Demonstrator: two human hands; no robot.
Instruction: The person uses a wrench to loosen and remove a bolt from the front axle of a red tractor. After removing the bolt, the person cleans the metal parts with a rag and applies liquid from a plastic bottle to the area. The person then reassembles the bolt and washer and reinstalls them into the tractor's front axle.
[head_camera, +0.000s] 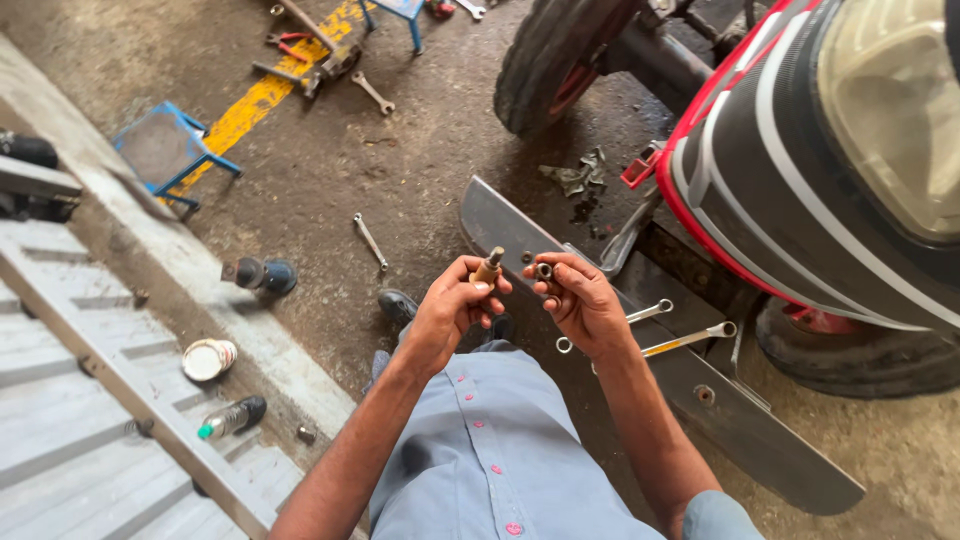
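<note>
1. Head view: the left hand (452, 305) closed its grip around a short metal bolt (488, 267).
2. The right hand (580, 303) pinched a small nut (545, 270).
3. Both looked stiff, light, perhaps greasy; hold them by their sides.

Single head view, steeply downward, close above hands (520, 300), floor (400, 170) beyond.
</note>
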